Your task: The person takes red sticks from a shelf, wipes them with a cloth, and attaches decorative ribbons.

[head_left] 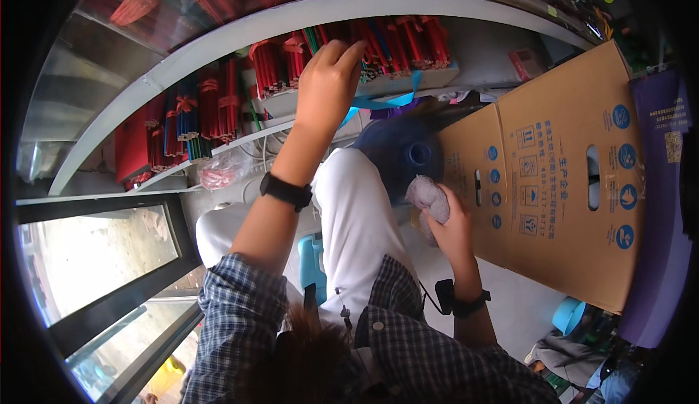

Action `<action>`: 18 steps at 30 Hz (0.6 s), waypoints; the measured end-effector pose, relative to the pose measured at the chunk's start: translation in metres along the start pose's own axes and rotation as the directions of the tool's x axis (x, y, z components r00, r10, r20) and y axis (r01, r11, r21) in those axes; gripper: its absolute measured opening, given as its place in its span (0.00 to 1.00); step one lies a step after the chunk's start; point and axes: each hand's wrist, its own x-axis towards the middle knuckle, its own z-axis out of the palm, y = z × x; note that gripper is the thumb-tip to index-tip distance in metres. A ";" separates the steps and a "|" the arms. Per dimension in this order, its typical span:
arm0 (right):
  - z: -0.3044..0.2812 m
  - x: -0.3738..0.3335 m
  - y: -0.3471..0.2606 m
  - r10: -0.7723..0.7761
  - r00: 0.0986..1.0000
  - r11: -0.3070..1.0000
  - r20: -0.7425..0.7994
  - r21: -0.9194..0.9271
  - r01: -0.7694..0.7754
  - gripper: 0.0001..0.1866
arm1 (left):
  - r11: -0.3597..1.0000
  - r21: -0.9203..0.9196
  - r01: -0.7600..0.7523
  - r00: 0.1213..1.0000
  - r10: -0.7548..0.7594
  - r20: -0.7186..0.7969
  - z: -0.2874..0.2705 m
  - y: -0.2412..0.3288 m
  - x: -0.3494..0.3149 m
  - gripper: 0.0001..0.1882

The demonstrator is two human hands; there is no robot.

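Grey-lilac cloth (431, 198) is held in right grip (454, 225), right of frame centre | left grip (329, 83) is positioned by red stick bundles (416, 43), upper centre; closure cannot be told | cardboard box (564, 163) is seen at right

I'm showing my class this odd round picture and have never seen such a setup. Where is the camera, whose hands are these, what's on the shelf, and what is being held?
There is no machine here: these are a person's own bare hands. The single picture comes from a wide fisheye camera worn on the head, looking down, so straight edges bend near the rim.

The left hand is raised in front of the shelf, where bundles of thin, mostly red sticks lie. Whether its fingers touch them, I cannot tell.

The right hand holds a crumpled greyish-purple cloth. To its right stands a large cardboard box with blue round symbols.
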 end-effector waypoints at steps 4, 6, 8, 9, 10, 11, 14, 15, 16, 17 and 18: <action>0.001 0.003 -0.006 -0.025 0.999 0.999 0.028 0.026 0.025 0.24 | 0.994 0.072 0.086 0.996 -0.088 0.027 0.032 0.004 0.000 0.16; 0.000 0.004 -0.011 -0.023 0.998 0.999 0.054 0.023 0.022 0.24 | 0.989 0.087 0.117 0.984 -0.127 0.125 0.034 0.003 -0.005 0.21; 0.000 0.005 -0.013 -0.028 0.998 0.999 0.055 0.025 0.027 0.24 | 0.981 0.135 0.136 0.974 -0.158 0.163 0.033 0.007 -0.009 0.24; 0.000 0.005 -0.014 -0.031 0.998 0.999 0.054 0.028 0.030 0.24 | 0.981 0.138 0.135 0.974 -0.157 0.161 0.029 0.008 -0.009 0.24; 0.001 0.005 -0.016 -0.025 0.998 0.999 0.063 0.028 0.023 0.24 | 0.982 0.135 0.132 0.972 -0.155 0.175 0.024 0.007 -0.010 0.25; 0.001 0.005 -0.017 -0.019 0.997 0.999 0.074 0.029 0.017 0.24 | 0.982 0.135 0.130 0.970 -0.154 0.188 0.019 0.007 -0.011 0.26; 0.001 0.005 -0.016 -0.039 0.997 0.999 0.066 0.023 0.037 0.24 | 0.990 0.053 0.133 0.974 -0.140 0.178 -0.004 0.007 -0.018 0.25; -0.001 0.004 -0.014 -0.037 0.997 0.999 0.062 0.022 0.036 0.24 | 0.989 0.021 0.144 0.975 -0.145 0.166 -0.012 0.006 -0.023 0.24; -0.001 0.003 -0.011 -0.037 0.999 0.999 0.039 0.027 0.036 0.24 | 0.990 0.025 0.142 0.975 -0.144 0.168 -0.021 0.001 -0.030 0.24; -0.001 0.002 -0.009 -0.035 0.999 0.999 0.015 0.032 0.035 0.24 | 0.984 0.085 0.154 0.977 -0.165 0.133 -0.029 -0.006 -0.040 0.23; 0.000 0.002 -0.008 -0.040 0.999 0.998 0.020 0.040 0.039 0.24 | 0.974 0.152 0.169 0.978 -0.184 0.093 -0.041 -0.015 -0.050 0.23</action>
